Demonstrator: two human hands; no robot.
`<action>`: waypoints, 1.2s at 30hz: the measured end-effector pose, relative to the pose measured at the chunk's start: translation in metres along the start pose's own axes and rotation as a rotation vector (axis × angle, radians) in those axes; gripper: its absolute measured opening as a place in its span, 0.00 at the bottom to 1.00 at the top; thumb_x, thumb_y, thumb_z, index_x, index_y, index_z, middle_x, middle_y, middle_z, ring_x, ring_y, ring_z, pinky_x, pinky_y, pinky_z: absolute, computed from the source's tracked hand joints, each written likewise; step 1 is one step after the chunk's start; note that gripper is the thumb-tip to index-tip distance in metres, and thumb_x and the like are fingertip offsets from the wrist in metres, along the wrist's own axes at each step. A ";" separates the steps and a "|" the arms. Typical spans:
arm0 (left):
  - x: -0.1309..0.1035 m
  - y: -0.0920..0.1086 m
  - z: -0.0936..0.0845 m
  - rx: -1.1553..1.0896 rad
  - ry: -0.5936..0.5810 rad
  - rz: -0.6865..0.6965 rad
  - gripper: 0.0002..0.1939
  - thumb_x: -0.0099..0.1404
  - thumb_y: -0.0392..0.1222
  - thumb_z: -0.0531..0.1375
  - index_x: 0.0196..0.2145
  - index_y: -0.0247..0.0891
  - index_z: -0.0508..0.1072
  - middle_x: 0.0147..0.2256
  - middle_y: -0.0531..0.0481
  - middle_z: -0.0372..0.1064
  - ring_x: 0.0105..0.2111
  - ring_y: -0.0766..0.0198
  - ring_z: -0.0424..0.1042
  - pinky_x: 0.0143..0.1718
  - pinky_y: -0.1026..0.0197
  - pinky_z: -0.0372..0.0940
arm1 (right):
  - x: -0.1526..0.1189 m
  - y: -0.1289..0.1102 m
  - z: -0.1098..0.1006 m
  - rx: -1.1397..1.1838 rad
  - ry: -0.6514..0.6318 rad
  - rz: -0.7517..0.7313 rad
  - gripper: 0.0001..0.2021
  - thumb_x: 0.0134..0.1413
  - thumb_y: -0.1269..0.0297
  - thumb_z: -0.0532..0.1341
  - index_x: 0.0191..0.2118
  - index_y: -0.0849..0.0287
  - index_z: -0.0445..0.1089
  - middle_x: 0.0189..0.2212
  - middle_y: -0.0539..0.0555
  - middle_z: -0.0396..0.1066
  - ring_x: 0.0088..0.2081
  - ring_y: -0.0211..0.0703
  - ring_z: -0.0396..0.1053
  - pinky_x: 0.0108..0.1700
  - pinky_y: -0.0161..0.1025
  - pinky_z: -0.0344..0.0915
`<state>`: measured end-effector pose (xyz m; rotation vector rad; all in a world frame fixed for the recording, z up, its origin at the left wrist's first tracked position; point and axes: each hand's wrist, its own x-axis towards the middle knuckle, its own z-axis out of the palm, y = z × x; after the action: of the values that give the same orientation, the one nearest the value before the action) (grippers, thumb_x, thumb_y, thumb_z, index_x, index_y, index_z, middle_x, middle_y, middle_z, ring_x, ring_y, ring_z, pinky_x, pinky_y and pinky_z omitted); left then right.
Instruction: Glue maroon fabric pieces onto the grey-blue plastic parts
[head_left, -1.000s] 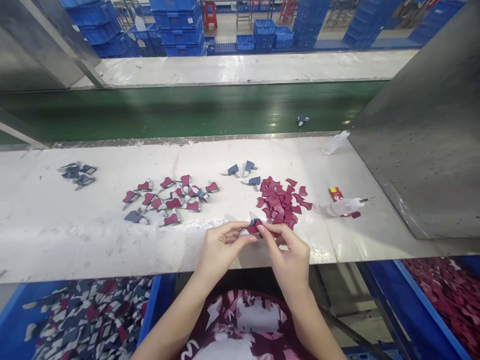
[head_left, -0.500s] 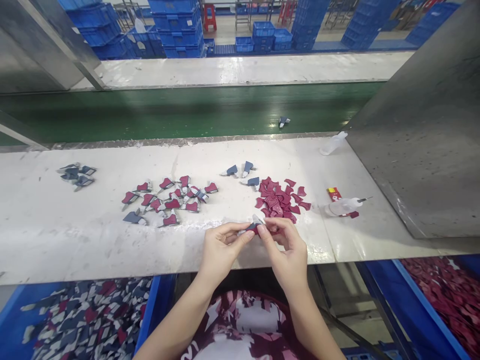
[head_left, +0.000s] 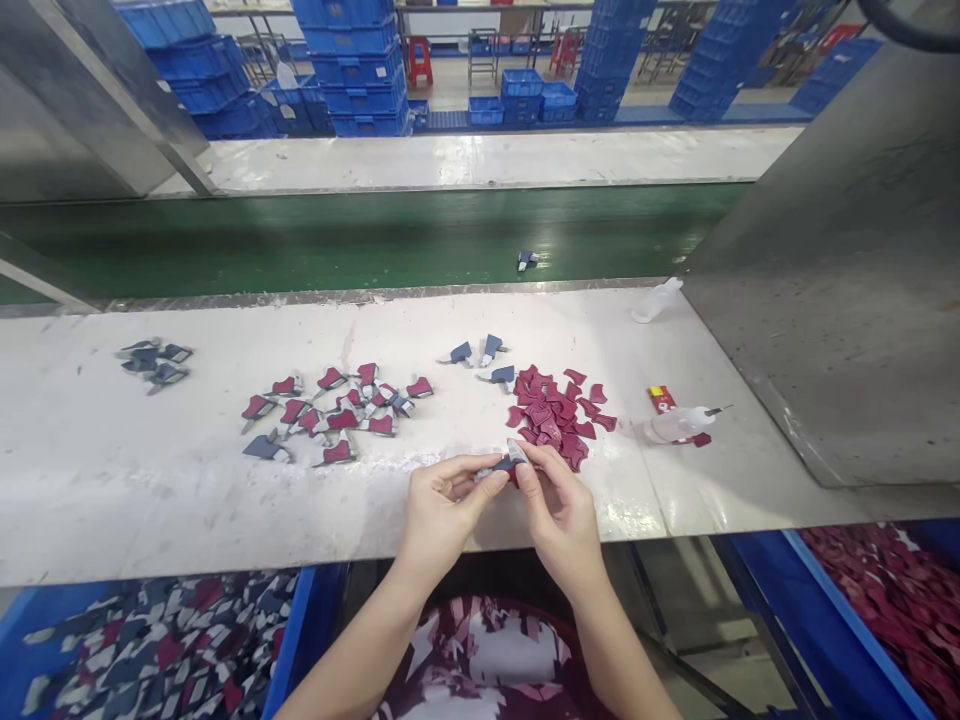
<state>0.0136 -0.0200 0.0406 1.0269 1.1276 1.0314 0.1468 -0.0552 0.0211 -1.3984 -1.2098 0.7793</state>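
Between my two hands is a small grey, navy and maroon moulded part [head_left: 513, 462], held just above the table's front half. My left hand [head_left: 446, 505] pinches its left end between thumb and fingers. On the other end, my right hand [head_left: 559, 505] is closed with the thumb pressed against the maroon face. Right behind my hands lies a heap of loose maroon pieces [head_left: 553, 412]. A few navy-and-grey parts [head_left: 499, 375] rest beside that heap. Further left is a spread of grey parts with maroon faces [head_left: 341, 420].
A squeeze bottle with a needle tip [head_left: 679, 425] lies by a red packet [head_left: 660, 398] at right; another bottle [head_left: 657, 300] stands behind. Blue bins [head_left: 304, 620] sit below the table. One part [head_left: 527, 260] is on the green belt [head_left: 360, 240]. A metal panel [head_left: 840, 270] borders the right.
The part on the green belt has moved left. My right-hand fingers have drawn in closer around the held part. The view has tipped up slightly.
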 end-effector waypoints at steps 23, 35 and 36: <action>-0.007 -0.004 0.002 0.090 0.042 0.141 0.06 0.59 0.36 0.69 0.36 0.37 0.84 0.36 0.45 0.82 0.37 0.57 0.82 0.40 0.62 0.77 | 0.003 0.011 -0.006 0.154 -0.117 0.047 0.16 0.63 0.57 0.62 0.54 0.50 0.75 0.48 0.56 0.75 0.50 0.46 0.74 0.53 0.43 0.72; 0.010 0.012 -0.004 0.465 -0.125 0.459 0.05 0.65 0.36 0.62 0.38 0.38 0.79 0.34 0.46 0.79 0.32 0.63 0.78 0.35 0.63 0.74 | 0.011 0.017 0.014 0.044 0.086 -0.001 0.14 0.66 0.55 0.56 0.49 0.56 0.71 0.43 0.58 0.77 0.43 0.47 0.76 0.45 0.43 0.74; 0.013 0.018 -0.002 0.476 -0.174 0.439 0.05 0.66 0.36 0.62 0.38 0.37 0.77 0.34 0.46 0.78 0.31 0.63 0.78 0.33 0.64 0.74 | 0.013 0.021 0.014 0.000 0.120 -0.041 0.14 0.67 0.55 0.54 0.49 0.55 0.71 0.44 0.59 0.76 0.45 0.49 0.76 0.46 0.44 0.74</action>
<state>0.0116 -0.0032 0.0550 1.7688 1.0485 1.0055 0.1426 -0.0367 0.0004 -1.3964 -1.1419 0.6581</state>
